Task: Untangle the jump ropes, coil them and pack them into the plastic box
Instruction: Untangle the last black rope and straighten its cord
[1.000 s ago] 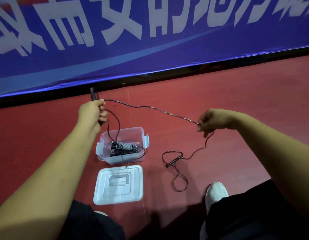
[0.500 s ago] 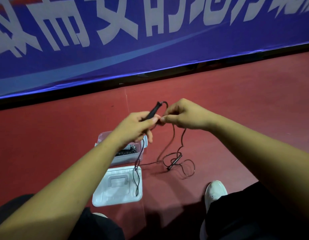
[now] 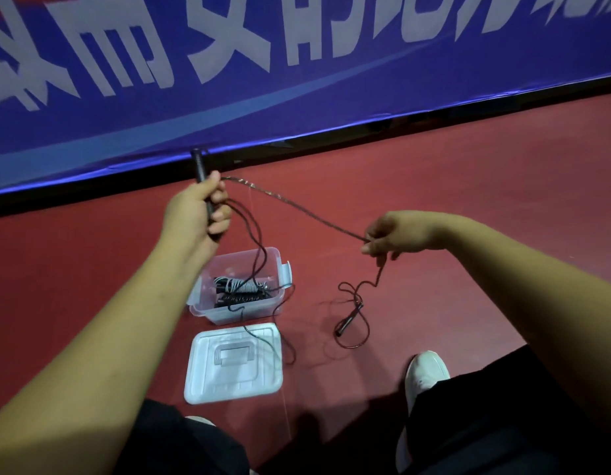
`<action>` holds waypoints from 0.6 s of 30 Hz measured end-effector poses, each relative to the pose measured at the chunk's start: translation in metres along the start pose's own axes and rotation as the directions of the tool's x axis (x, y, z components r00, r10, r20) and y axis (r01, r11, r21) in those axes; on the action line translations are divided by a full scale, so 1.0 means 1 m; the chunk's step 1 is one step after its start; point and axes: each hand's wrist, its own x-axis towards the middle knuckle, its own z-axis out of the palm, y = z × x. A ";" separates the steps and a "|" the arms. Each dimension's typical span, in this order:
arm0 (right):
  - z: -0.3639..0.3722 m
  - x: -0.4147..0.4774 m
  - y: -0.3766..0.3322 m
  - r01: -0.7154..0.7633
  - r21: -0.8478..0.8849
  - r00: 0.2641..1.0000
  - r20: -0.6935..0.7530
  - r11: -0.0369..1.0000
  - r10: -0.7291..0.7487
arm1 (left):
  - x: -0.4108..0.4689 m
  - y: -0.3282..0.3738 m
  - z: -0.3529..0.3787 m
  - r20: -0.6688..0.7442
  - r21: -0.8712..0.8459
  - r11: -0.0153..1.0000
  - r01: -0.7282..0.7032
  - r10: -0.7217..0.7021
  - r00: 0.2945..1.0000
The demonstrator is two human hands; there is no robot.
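A: Where's the plastic box [image 3: 263, 311]?
B: On the red floor [image 3: 468, 200], top open. Inside it is a bundle of coiled ropes [image 3: 242, 289], black & grey.
A: And the lid [image 3: 233, 363]?
B: Flat on the floor just beside the box, on the side near the person.
A: Hands?
B: Well apart. The left hand [image 3: 194, 214] is up above the box, a bit to its left. Its fingers are curled tight round a black handle [image 3: 200, 169], w/ the handle's top poking out of the fist. The right hand [image 3: 396, 234] is up & to the right of the box, pinching the rope [image 3: 297, 207] w/ thumb & fingertips.
A: So the rope goes hand to hand?
B: Yep — one pulled-straight bit runs btw them, higher than the box. That bit looks twisted.
A: The rest of it?
B: Loose loops hang from the left hand, drop across the box & trail over the lid's right side. Can't tell if they touch the stuff inside. From the right hand it dangles to the floor, right of the box, & curls in a messy loop round the other handle [image 3: 348, 318], which lies on the floor.
A: Anything else?
B: A white shoe [image 3: 425, 371] — right of the lid, farther from the box. A blue banner [image 3: 331, 108] w/ big white letters stands behind the box.
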 end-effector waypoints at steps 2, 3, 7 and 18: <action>-0.001 0.001 0.009 -0.016 0.028 0.998 -0.066 0.999 0.018 | 0.005 0.002 -0.011 -0.078 0.136 0.990 -0.038 0.049 0.996; -0.003 0.001 0.009 0.007 0.065 0.991 -0.137 0.998 0.002 | 0.006 0.000 -0.013 -0.100 0.249 0.966 -0.065 0.092 0.991; -0.005 0.000 -0.011 0.141 0.222 0.950 -0.304 0.965 -0.069 | 0.000 -0.008 -0.005 -0.045 0.602 0.786 -0.142 0.211 0.976; 0.011 -0.008 -0.084 0.400 0.333 0.901 -0.316 0.854 -0.299 | -0.041 -0.032 0.038 0.390 0.589 0.777 -0.223 -0.032 0.920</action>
